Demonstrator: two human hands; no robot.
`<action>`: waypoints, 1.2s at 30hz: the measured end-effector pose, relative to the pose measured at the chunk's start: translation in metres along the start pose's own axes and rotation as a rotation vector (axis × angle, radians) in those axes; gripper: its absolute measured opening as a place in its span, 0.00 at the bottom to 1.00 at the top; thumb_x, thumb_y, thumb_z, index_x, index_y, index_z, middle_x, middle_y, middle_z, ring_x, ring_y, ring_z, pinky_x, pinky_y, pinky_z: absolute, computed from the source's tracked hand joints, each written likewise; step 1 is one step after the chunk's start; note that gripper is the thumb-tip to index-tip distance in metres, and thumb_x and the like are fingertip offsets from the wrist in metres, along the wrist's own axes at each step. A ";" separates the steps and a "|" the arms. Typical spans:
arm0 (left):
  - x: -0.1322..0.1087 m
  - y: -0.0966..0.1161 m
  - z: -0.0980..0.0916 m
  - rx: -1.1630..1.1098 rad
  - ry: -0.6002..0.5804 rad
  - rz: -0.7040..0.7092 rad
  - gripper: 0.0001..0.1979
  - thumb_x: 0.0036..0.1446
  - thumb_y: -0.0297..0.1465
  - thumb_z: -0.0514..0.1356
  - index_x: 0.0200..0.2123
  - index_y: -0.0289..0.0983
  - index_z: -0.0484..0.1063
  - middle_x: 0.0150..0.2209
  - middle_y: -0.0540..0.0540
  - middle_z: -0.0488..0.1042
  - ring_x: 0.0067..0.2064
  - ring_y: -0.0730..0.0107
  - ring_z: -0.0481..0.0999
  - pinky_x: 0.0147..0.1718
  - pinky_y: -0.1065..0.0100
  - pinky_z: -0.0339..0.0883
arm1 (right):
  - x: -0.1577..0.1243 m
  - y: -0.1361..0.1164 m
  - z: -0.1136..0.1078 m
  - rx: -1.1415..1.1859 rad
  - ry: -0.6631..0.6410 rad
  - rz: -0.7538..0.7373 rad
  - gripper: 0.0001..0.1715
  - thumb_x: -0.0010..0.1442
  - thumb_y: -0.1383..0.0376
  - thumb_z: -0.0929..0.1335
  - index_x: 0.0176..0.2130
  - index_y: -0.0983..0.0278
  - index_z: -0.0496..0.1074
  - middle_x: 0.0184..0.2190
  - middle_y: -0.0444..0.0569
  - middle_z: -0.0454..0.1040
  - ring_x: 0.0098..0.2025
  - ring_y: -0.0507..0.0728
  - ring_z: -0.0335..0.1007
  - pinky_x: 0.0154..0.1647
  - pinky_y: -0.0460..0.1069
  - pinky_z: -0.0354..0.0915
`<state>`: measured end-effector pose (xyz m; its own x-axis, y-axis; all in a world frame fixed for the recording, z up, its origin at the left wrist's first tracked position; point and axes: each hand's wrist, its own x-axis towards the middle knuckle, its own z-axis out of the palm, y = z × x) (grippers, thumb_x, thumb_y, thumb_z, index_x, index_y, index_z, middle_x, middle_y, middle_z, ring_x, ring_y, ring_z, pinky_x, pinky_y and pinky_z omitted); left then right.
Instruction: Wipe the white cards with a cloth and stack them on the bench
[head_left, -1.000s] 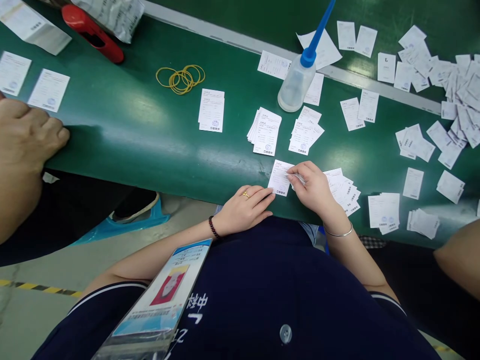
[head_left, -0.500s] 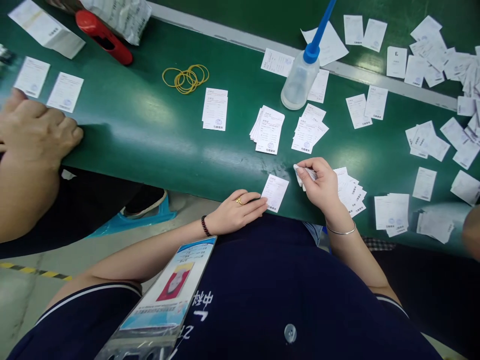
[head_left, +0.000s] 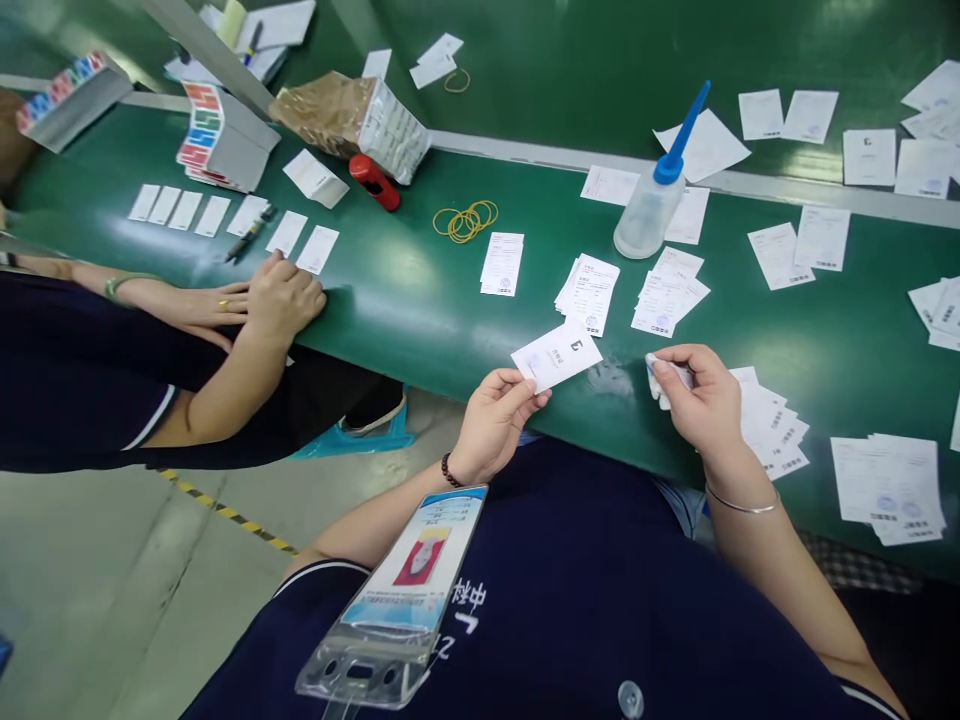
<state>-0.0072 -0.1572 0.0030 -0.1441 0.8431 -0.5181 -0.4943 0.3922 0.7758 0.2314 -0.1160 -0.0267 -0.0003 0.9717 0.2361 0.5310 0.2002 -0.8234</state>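
White, rectangular printed card (head_left: pixel 559 357), flat on the glossy green table (head_left: pixel 420 330) moments ago, now shows its other face, raised at near centre in the left hand (head_left: pixel 496 415)'s pinch; remotely, I watch the right hand (head_left: pixel 703 400), farther right, clutching a crumpled white wad (head_left: pixel 653 386), and judge tabletop contact paused.

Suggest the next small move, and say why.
Probably lower the card flat onto the green table: the left hand pinches it, apparently raised, while the right hand holds a crumpled white wad apart from it.
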 end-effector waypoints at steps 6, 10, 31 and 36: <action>-0.004 -0.015 0.001 0.029 -0.107 -0.128 0.20 0.41 0.34 0.73 0.32 0.35 0.67 0.32 0.48 0.79 0.31 0.75 0.79 0.38 0.70 0.74 | -0.003 -0.014 -0.001 -0.019 0.021 -0.094 0.08 0.63 0.59 0.67 0.36 0.59 0.74 0.35 0.49 0.76 0.39 0.59 0.73 0.41 0.55 0.70; -0.004 -0.026 0.003 0.108 -0.141 -0.145 0.21 0.43 0.35 0.73 0.33 0.35 0.66 0.29 0.49 0.78 0.31 0.73 0.80 0.36 0.72 0.73 | -0.004 -0.016 0.001 -0.103 -0.006 -0.149 0.08 0.64 0.60 0.66 0.37 0.59 0.74 0.35 0.49 0.76 0.39 0.59 0.73 0.40 0.56 0.69; 0.018 -0.045 -0.045 1.481 -0.458 1.267 0.16 0.61 0.33 0.58 0.52 0.38 0.72 0.51 0.42 0.77 0.48 0.55 0.74 0.43 0.56 0.62 | -0.007 -0.025 0.043 -0.527 -0.210 -0.335 0.11 0.65 0.68 0.61 0.35 0.62 0.72 0.33 0.55 0.69 0.36 0.62 0.61 0.36 0.58 0.64; 0.019 -0.046 -0.045 1.457 -0.458 1.294 0.16 0.61 0.32 0.59 0.51 0.38 0.73 0.51 0.44 0.78 0.48 0.57 0.74 0.43 0.56 0.60 | -0.013 -0.038 0.067 -0.530 -0.250 -0.456 0.11 0.63 0.72 0.62 0.35 0.63 0.72 0.32 0.54 0.69 0.35 0.60 0.60 0.34 0.55 0.64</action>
<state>-0.0263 -0.1755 -0.0590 0.5284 0.7408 0.4146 0.6757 -0.6627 0.3228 0.1541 -0.1275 -0.0332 -0.4774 0.8190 0.3184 0.7701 0.5645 -0.2972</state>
